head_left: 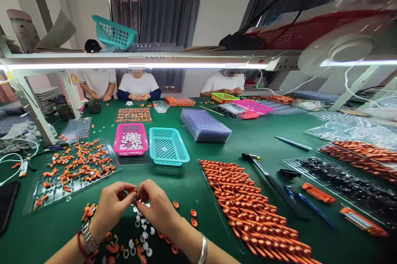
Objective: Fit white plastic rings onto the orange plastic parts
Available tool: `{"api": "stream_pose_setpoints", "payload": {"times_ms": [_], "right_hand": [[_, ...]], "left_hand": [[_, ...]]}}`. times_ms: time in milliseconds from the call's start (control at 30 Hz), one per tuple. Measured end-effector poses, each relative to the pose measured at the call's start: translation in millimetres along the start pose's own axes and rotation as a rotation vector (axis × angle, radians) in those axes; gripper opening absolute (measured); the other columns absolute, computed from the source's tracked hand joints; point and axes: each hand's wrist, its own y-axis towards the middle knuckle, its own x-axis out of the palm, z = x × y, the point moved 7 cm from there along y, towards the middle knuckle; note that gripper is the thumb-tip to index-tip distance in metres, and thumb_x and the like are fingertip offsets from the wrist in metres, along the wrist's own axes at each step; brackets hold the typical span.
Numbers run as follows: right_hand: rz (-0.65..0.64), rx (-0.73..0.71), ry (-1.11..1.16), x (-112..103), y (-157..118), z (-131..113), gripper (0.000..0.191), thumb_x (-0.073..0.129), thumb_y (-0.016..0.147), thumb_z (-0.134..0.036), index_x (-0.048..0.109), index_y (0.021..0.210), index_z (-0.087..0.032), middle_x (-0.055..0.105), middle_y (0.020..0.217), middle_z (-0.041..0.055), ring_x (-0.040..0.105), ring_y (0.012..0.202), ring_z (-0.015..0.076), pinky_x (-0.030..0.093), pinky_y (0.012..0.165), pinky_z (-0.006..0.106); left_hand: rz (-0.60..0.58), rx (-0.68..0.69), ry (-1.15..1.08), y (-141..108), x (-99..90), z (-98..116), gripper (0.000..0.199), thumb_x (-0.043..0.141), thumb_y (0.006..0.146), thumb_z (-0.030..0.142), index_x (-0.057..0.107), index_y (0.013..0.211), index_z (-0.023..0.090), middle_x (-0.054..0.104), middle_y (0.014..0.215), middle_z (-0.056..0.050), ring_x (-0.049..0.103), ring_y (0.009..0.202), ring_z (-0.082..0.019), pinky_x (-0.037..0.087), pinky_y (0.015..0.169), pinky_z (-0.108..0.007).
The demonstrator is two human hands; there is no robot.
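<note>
One small part [138, 197] is being worked between two hands, lower centre.
In the head view, the left hand [113, 204] and right hand [159, 206] are pinching it, seemingly mid-handling, though fingers are hiding much of it. White pieces [149, 252] are lying loose below; orange stems [248, 206] are sitting in rows, lower right.

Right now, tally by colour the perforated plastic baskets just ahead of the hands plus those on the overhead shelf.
Pink basket holding white pieces: 1
Teal baskets: 2 (rectangular teal basket on the table, tilted teal basket on the shelf)
Red basket on the shelf, right side: 1
Total: 4
</note>
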Motion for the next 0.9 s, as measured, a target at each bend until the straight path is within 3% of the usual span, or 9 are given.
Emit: {"api": "stream_pose_setpoints", "payload": {"times_ms": [400,900], "right_hand": [[0.029,-0.047,-0.015,-8,2,-3,0.024,0.056,0.073,0.003,0.058,0.078,-0.021,0.056,0.079,0.0012,0.056,0.073,0.0182,0.049,0.068,0.028],[0.093,-0.1,0.015,-15,2,-6,0.013,0.059,0.087,-0.01,0.066,0.084,-0.02,0.063,0.084,0.0039,0.064,0.074,0.0177,0.054,0.069,0.028]], "left_hand": [[-0.021,-0.024,0.002,2,-1.1,4,0.024,0.067,0.075,0.039,0.077,0.082,0.019,0.078,0.075,-0.005,0.065,0.06,-0.019,0.051,0.054,-0.027],[-0.041,-0.02,-0.003,1,0.8,3,0.023,0.066,0.076,0.037,0.078,0.083,0.018,0.076,0.072,-0.005,0.063,0.059,-0.019,0.048,0.053,-0.026]]}}
